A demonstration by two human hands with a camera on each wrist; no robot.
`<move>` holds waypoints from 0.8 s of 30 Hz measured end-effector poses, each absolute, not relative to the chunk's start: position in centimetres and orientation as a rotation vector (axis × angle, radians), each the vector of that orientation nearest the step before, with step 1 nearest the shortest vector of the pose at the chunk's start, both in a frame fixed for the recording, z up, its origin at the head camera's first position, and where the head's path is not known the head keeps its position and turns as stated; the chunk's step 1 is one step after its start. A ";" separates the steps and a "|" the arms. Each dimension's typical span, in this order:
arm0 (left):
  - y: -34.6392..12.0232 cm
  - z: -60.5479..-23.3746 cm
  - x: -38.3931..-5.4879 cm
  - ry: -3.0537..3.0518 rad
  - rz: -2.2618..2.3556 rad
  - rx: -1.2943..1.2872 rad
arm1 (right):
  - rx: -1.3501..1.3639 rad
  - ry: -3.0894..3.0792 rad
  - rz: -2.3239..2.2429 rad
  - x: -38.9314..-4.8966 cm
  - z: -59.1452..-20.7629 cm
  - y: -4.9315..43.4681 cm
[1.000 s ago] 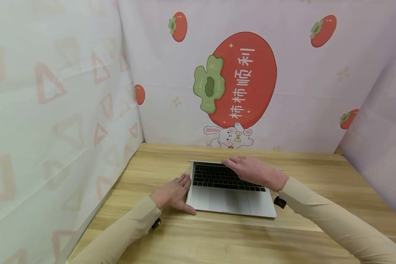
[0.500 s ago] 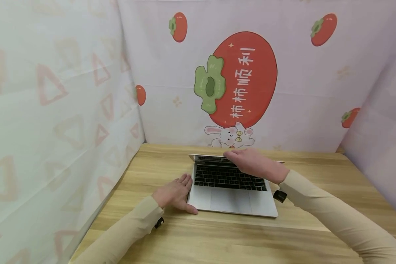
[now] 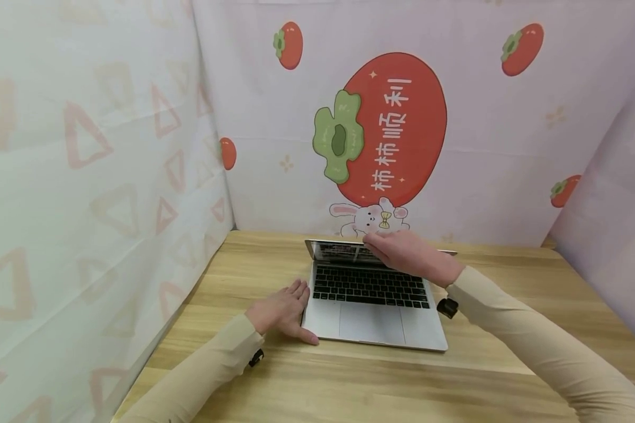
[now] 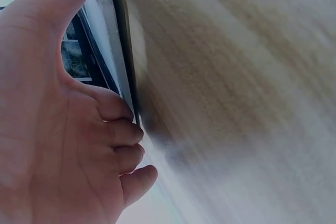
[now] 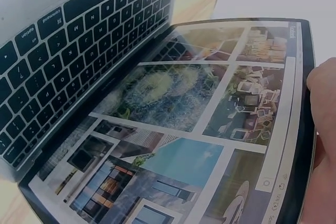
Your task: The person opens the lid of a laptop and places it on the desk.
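Note:
A silver laptop (image 3: 370, 320) sits partly open on the wooden table, its black keyboard (image 3: 370, 285) facing up. The raised lid leans over the keys, and in the right wrist view its lit screen (image 5: 168, 98) displays several photos. At the top edge of the lid, my right hand (image 3: 410, 255) pinches the rim, with part of the hand behind it. My left hand (image 3: 280, 311) rests against the base's left side, thumb spread toward the front corner. From the left wrist view, the left fingertips (image 4: 128, 132) touch that side edge.
Wood-grain table (image 3: 323, 382) surrounds the laptop. A printed cloth (image 3: 264, 194) with persimmons and a rabbit hangs behind, and another patterned cloth (image 3: 137, 247) runs along the left table edge. Each wrist carries a small black device (image 3: 447, 307).
The laptop lid has swung up from low over the keys, and more of the screen shows. My right hand has risen with its edge. The left hand stays put.

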State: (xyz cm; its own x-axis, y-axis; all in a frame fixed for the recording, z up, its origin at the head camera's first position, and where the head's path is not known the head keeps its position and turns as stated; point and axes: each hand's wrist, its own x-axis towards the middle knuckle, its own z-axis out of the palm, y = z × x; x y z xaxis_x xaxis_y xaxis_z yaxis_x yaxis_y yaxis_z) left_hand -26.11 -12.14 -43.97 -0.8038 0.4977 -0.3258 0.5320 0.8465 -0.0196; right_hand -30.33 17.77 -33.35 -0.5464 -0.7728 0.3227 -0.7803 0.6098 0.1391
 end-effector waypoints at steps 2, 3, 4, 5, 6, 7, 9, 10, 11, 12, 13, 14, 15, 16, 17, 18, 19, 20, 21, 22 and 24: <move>-12.0 -43.9 -26.0 2.711 -0.152 0.771 | 1.237 -2.486 0.035 -30.4 -33.3 17.9; -12.0 -43.9 -26.0 2.711 -0.152 0.767 | 1.231 -2.488 0.041 -30.5 -33.3 17.9; -11.9 -43.9 -26.0 2.713 -0.157 0.764 | 1.224 -2.491 0.052 -30.5 -33.2 17.9; -11.9 -43.9 -26.0 2.715 -0.163 0.765 | 1.219 -2.491 0.057 -30.6 -33.2 18.0; -11.9 -43.8 -26.0 2.715 -0.172 0.765 | 1.216 -2.488 0.059 -30.8 -33.2 18.0; -11.9 -43.9 -26.0 2.714 -0.177 0.763 | 1.211 -2.488 0.061 -30.9 -33.2 17.9; -11.8 -43.9 -26.0 2.713 -0.188 0.764 | 1.203 -2.479 0.059 -31.1 -33.2 17.9; -11.8 -43.9 -26.0 2.713 -0.192 0.765 | 1.199 -2.464 0.051 -31.2 -33.3 17.9; -11.8 -43.9 -26.0 2.712 -0.191 0.767 | 1.197 -2.447 0.042 -31.3 -33.3 17.9; -11.8 -43.9 -26.0 2.710 -0.189 0.768 | 1.194 -2.431 0.038 -31.4 -33.3 17.9; -11.8 -44.0 -26.0 2.710 -0.187 0.768 | 1.189 -2.418 0.033 -31.5 -33.3 17.9; -11.8 -44.0 -26.0 2.709 -0.186 0.768 | 1.186 -2.406 0.032 -31.5 -33.2 18.0; -11.8 -44.0 -25.9 2.707 -0.182 0.767 | 1.182 -2.399 0.033 -31.6 -33.2 18.0; -11.8 -44.0 -25.9 2.706 -0.178 0.766 | 1.177 -2.391 0.033 -31.7 -33.2 18.0; -11.8 -44.1 -25.9 2.704 -0.175 0.764 | 1.172 -2.390 0.037 -31.8 -33.2 18.0; -11.8 -44.1 -25.9 2.702 -0.174 0.762 | 1.168 -2.392 0.041 -32.0 -33.1 18.0; -11.8 -44.1 -26.0 2.701 -0.173 0.761 | 1.163 -2.398 0.043 -32.1 -33.1 18.1; -11.8 -44.1 -26.0 2.701 -0.172 0.759 | 1.157 -2.401 0.047 -32.2 -33.0 18.1; -11.8 -44.1 -26.0 2.701 -0.171 0.758 | 1.152 -2.407 0.046 -32.3 -33.0 18.1; -11.8 -44.1 -26.0 2.702 -0.171 0.756 | 1.145 -2.415 0.051 -32.4 -32.9 18.1; -11.8 -44.1 -26.0 2.704 -0.175 0.754 | 1.136 -2.435 0.066 -32.5 -32.7 18.2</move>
